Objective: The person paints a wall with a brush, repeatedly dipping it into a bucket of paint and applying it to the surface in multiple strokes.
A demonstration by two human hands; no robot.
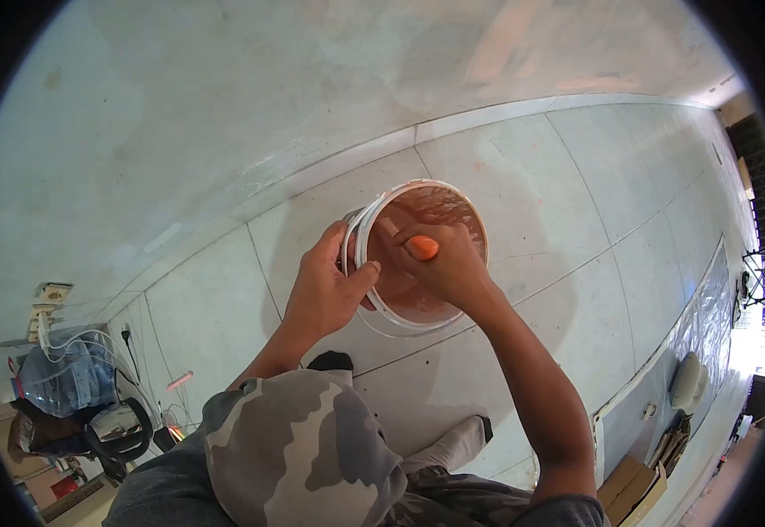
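A white plastic bucket (pixel 369 230) is tilted toward me over the tiled floor, its inside coated with reddish-brown paste (pixel 417 301). My left hand (pixel 330 279) grips the bucket's left side, thumb over the rim and fingers around the outer wall. Inside the bucket's mouth, my right hand (pixel 454 268) is closed round an orange-handled tool (pixel 423 248). The rounded handle end points up at me. Most of the tool's working end is hidden by the hand and paste.
A patchy plastered wall (pixel 224 97) rises ahead of the floor tiles (pixel 575 193). At lower left are a large water bottle (pixel 71 373), a kettle (pixel 119 428) and cords below a wall socket (pixel 49 299). Cardboard (pixel 632 492) lies at lower right.
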